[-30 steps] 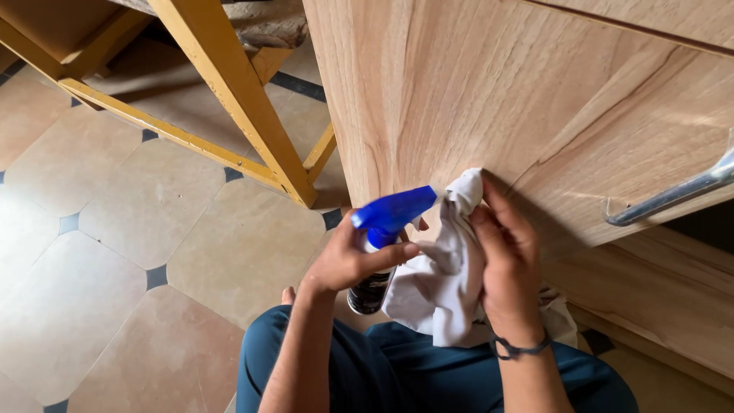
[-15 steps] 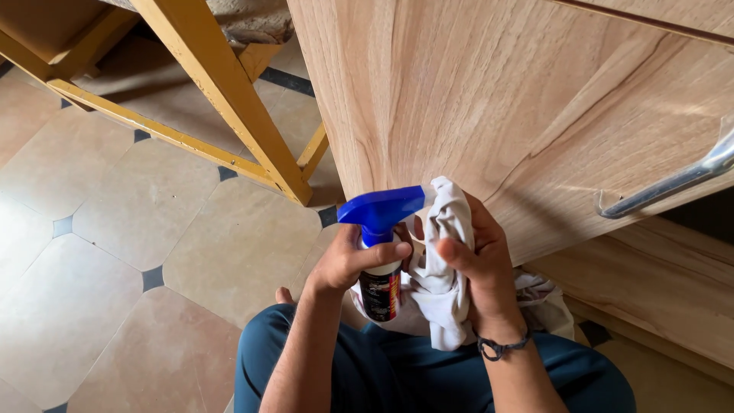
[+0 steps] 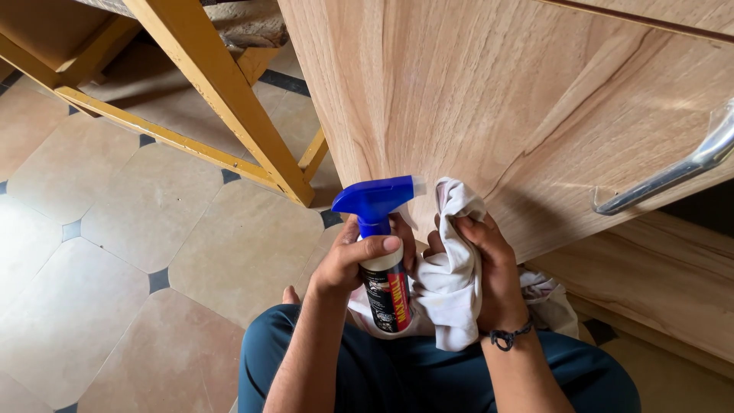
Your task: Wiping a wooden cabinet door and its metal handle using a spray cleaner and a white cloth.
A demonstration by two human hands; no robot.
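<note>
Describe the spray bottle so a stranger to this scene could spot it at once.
Start at the big pale wooden panel that fills the upper right, and follow it down to its lower corner, where two hands meet above teal trousers. The left hand grips the spray bottle upright, beside the white cloth in the right hand. Its bright blue trigger head is the only blue thing there.

Both forearms are bare, with no sleeves showing. A dark cord bracelet (image 3: 508,335) circles the right wrist, at five o'clock from the picture's middle. Dark teal trousers (image 3: 428,375) cover the legs at six o'clock.
</note>
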